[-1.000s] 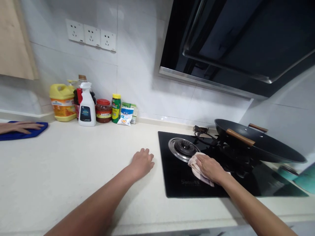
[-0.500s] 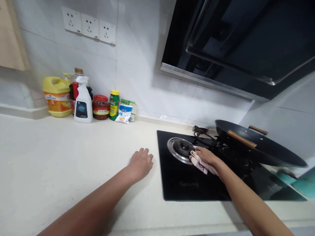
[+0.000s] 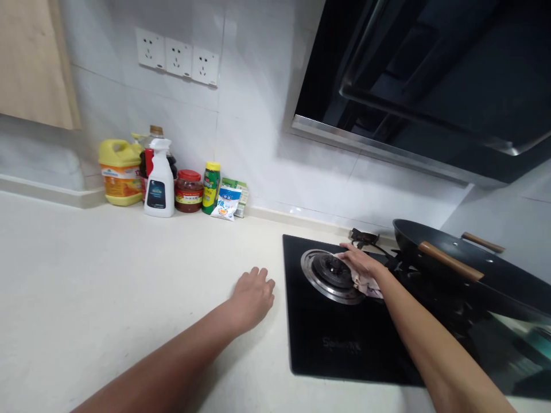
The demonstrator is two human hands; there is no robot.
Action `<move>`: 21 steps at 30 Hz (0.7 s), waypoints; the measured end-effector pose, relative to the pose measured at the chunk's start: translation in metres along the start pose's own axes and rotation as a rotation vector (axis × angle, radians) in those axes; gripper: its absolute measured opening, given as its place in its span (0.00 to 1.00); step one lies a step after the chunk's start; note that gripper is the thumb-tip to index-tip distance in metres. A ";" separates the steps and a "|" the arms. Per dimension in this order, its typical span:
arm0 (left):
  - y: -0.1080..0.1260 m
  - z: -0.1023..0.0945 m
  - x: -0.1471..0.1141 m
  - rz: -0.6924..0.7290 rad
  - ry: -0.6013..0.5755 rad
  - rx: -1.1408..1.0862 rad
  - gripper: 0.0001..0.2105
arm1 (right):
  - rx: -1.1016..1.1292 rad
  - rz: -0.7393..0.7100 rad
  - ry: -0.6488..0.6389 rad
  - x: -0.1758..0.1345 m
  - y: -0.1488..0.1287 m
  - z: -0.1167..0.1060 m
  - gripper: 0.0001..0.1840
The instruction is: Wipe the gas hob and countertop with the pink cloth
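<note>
My right hand [image 3: 360, 261] is closed on a pale pinkish cloth [image 3: 367, 287], pressing it at the right side of the round gas burner [image 3: 330, 271] and its metal ring. Part of the cloth is hidden under the palm. The burner is set into a black glass cooktop [image 3: 331, 350]. On the white countertop [image 3: 129, 298], just left of the cooktop's edge, rests my left hand [image 3: 253, 299]. It holds nothing, its fingers a little apart and slightly bent.
A large black wok [image 3: 447, 275] with wooden handles sits on the right burner. Behind my right hand lies a black pan support [image 3: 365, 236]. A white spray bottle [image 3: 160, 183], yellow jug [image 3: 121, 172], red-lidded jar [image 3: 189, 192] and packets line the wall. The range hood [image 3: 404, 137] overhangs.
My right hand has moved with the cloth from the burner ring's lower right toward its upper right side, fingers now extended farther back. My left hand stays on the countertop. The view has shifted slightly.
</note>
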State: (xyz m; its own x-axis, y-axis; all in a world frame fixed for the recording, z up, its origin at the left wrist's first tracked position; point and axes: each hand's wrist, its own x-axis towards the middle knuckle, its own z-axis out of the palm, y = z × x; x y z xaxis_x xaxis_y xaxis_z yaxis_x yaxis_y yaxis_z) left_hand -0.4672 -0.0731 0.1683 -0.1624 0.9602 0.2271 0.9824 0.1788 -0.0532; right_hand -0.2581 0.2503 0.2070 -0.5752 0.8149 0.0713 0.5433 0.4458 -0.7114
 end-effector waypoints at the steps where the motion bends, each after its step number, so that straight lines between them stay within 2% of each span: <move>1: 0.000 0.001 0.000 0.002 0.004 0.004 0.15 | -0.092 -0.045 -0.018 0.007 -0.002 0.001 0.27; 3: 0.000 0.002 0.000 0.011 0.009 0.020 0.15 | -0.228 -0.115 -0.045 0.019 -0.006 0.008 0.27; 10: -0.001 0.002 -0.002 0.032 0.014 0.039 0.16 | -0.368 -0.233 -0.066 0.041 -0.019 0.041 0.23; 21: -0.001 0.006 -0.001 0.008 0.011 0.016 0.15 | -0.412 -0.341 -0.054 0.036 -0.022 0.052 0.21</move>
State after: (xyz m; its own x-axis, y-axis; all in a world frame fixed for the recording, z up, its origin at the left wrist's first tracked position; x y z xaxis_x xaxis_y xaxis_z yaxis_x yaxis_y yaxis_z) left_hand -0.4689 -0.0732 0.1627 -0.1537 0.9592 0.2374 0.9821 0.1748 -0.0706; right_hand -0.3225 0.2509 0.1888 -0.7856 0.5833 0.2064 0.5093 0.7990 -0.3197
